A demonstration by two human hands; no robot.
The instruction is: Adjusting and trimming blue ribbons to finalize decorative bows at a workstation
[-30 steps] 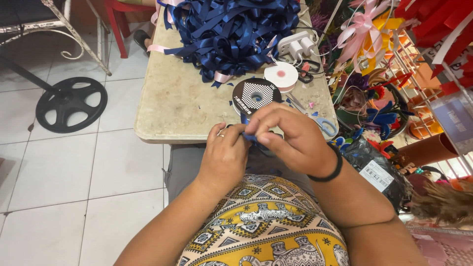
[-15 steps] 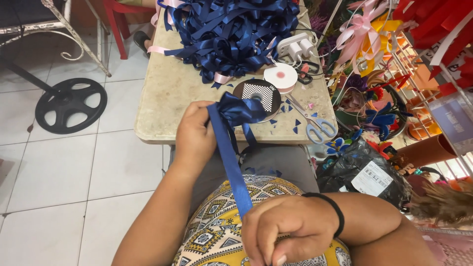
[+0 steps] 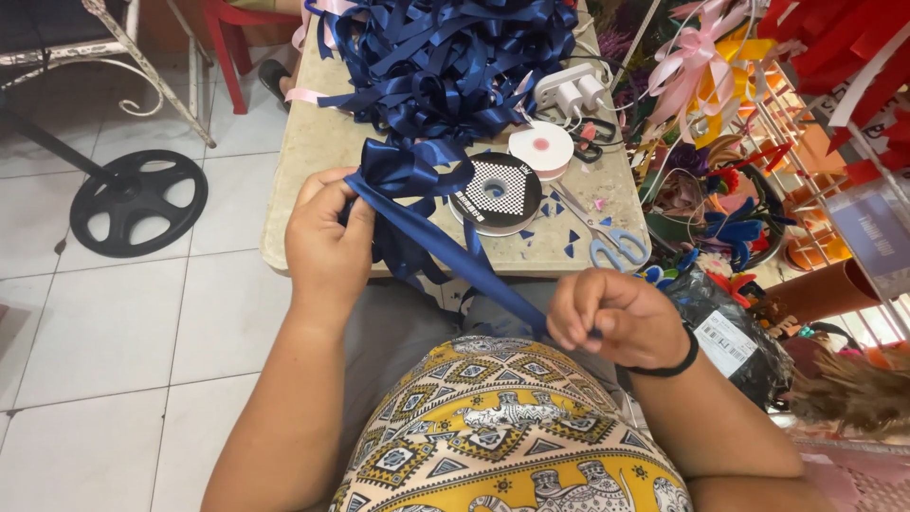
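Pinching the looped navy ribbon bow [image 3: 403,175] at its gathered middle, our left hand [image 3: 327,237] closes tight around it just over the table's [image 3: 303,142] near edge. From that grip a flat ribbon tail [image 3: 455,251] runs taut, down and across to our right hand [image 3: 616,318], whose fingers are curled shut on its end above our lap. Beyond the left grip lies a heap of navy ribbon [image 3: 445,57]; beside it sit a checkered spool [image 3: 495,190] and scissors [image 3: 611,245].

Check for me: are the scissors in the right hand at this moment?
No, the scissors lie on the table, while the right hand pinches the navy ribbon.
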